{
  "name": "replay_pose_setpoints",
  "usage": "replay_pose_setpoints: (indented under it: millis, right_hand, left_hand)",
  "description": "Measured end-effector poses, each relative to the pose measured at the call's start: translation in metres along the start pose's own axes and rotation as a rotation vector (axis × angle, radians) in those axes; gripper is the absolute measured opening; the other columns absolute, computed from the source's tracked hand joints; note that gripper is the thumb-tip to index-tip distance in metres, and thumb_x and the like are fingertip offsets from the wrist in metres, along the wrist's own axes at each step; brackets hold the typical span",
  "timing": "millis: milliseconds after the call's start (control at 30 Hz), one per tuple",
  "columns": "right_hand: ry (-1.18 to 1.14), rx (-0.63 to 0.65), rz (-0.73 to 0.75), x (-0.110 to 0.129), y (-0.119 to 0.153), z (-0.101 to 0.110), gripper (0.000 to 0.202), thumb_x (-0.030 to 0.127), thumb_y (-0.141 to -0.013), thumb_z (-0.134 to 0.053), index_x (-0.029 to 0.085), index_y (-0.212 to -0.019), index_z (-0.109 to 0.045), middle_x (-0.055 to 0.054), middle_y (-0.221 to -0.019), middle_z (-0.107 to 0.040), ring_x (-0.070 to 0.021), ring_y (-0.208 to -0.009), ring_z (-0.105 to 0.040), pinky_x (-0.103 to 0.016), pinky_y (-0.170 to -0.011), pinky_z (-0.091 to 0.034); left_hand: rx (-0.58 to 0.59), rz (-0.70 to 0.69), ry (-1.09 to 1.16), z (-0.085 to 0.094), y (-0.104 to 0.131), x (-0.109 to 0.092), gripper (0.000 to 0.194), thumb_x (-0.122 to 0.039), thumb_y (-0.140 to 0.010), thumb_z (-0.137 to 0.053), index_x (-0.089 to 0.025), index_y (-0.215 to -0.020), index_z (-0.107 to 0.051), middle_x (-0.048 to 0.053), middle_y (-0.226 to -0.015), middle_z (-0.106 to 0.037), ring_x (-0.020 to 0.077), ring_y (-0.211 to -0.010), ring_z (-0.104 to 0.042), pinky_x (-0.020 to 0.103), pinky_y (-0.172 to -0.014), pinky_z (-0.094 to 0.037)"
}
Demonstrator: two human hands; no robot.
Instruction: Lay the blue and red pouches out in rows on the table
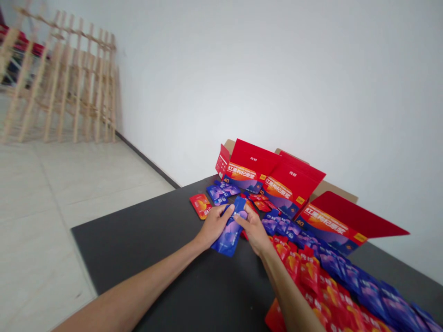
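Note:
Between my two hands, above the black table, is a blue pouch (229,234) with a purple pattern. My left hand (215,224) pinches its left edge near the top. The right edge is gripped by the thumb and fingers of my right hand (253,226). Just beyond my left hand lie a red pouch (200,205) and a few blue pouches (217,193). Several red pouches (309,272) are heaped under and beside my right forearm. A long row of blue pouches (349,272) runs along their far side.
Three open red boxes stand along the wall side: one at the left (242,177), one in the middle (278,189) and one at the right (328,223), flaps spread. The black table's (114,240) left edge borders the tiled floor. A wooden lattice (72,78) leans farther back.

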State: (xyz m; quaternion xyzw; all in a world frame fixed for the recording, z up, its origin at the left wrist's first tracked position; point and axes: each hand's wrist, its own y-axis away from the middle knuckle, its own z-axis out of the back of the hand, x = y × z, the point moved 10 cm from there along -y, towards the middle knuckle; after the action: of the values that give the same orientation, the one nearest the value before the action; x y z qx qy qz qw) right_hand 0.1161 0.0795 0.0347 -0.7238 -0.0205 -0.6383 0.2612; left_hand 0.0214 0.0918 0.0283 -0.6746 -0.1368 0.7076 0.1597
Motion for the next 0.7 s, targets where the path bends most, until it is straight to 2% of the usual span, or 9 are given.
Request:
replay_pose_setpoints:
  millis: [100,233,300,367,433,467,567,700]
  right_hand:
    - [-0.017,0.041,-0.106,-0.006,0.006,0.0,0.043,0.036,-0.072,-0.078,0.015,-0.104,-0.059,-0.002,-0.089,-0.058,-0.0145,-0.075,-0.054,-0.02,-0.068,-0.046]
    - [0.03,0.067,-0.184,-0.019,0.013,0.001,0.041,0.043,-0.068,-0.08,0.011,-0.082,-0.059,-0.001,-0.072,-0.055,-0.0113,-0.06,-0.049,-0.017,-0.056,-0.04]
    - [0.068,0.01,-0.164,-0.022,0.014,0.006,0.043,0.051,-0.075,-0.073,0.011,-0.075,-0.055,0.001,-0.065,-0.051,-0.0104,-0.056,-0.045,-0.017,-0.052,-0.037]
    - [0.101,-0.115,-0.118,-0.021,0.014,0.016,0.049,0.059,-0.083,-0.059,0.013,-0.071,-0.051,0.001,-0.061,-0.047,-0.01,-0.053,-0.042,-0.018,-0.05,-0.034]
    - [0.121,-0.2,-0.066,-0.018,0.015,0.021,0.05,0.061,-0.088,-0.052,0.013,-0.072,-0.05,0.001,-0.063,-0.047,-0.0106,-0.054,-0.042,-0.018,-0.051,-0.036]
    - [0.124,-0.197,-0.042,-0.015,0.015,0.019,0.048,0.059,-0.088,-0.053,0.013,-0.075,-0.052,0.0,-0.066,-0.049,-0.0114,-0.058,-0.044,-0.019,-0.054,-0.038]
    - [0.113,-0.085,-0.02,-0.011,0.015,0.006,0.041,0.052,-0.081,-0.066,0.013,-0.084,-0.056,-0.001,-0.075,-0.053,-0.0131,-0.067,-0.049,-0.02,-0.063,-0.042]
    - [0.082,0.156,-0.188,-0.03,0.027,-0.015,0.039,0.045,-0.074,-0.076,0.012,-0.083,-0.058,-0.001,-0.074,-0.055,-0.0123,-0.064,-0.05,-0.02,-0.062,-0.043]
  left_hand:
    - [0.009,-0.043,-0.035,-0.001,0.001,-0.005,0.044,-0.052,-0.084,-0.045,-0.015,-0.064,-0.059,-0.001,-0.062,-0.059,0.012,-0.061,-0.049,0.021,-0.056,-0.038]
    - [-0.006,-0.106,-0.136,-0.001,0.005,-0.013,0.042,-0.046,-0.088,-0.042,-0.016,-0.059,-0.05,-0.004,-0.058,-0.051,0.0096,-0.058,-0.045,0.019,-0.057,-0.034]
    - [-0.008,-0.134,-0.186,-0.004,0.007,-0.017,0.04,-0.042,-0.089,-0.04,-0.017,-0.059,-0.048,-0.005,-0.058,-0.05,0.0091,-0.058,-0.045,0.019,-0.058,-0.033]
    - [0.006,-0.152,-0.233,-0.007,0.01,-0.019,0.038,-0.04,-0.091,-0.038,-0.017,-0.062,-0.048,-0.005,-0.059,-0.05,0.0093,-0.059,-0.046,0.019,-0.058,-0.033]
    - [0.011,-0.158,-0.268,-0.009,0.011,-0.02,0.037,-0.039,-0.091,-0.037,-0.018,-0.063,-0.048,-0.005,-0.06,-0.051,0.0096,-0.06,-0.047,0.02,-0.059,-0.032]
    - [0.006,-0.154,-0.275,-0.008,0.011,-0.02,0.037,-0.039,-0.091,-0.037,-0.018,-0.063,-0.048,-0.004,-0.06,-0.051,0.0098,-0.06,-0.047,0.02,-0.059,-0.033]
    - [-0.027,-0.132,-0.268,-0.003,0.01,-0.018,0.038,-0.042,-0.09,-0.038,-0.017,-0.063,-0.048,-0.004,-0.061,-0.051,0.0099,-0.061,-0.047,0.02,-0.06,-0.033]
    - [-0.067,-0.096,-0.233,0.004,0.007,-0.016,0.039,-0.044,-0.09,-0.039,-0.017,-0.063,-0.048,-0.005,-0.059,-0.048,0.009,-0.058,-0.044,0.02,-0.057,-0.031]
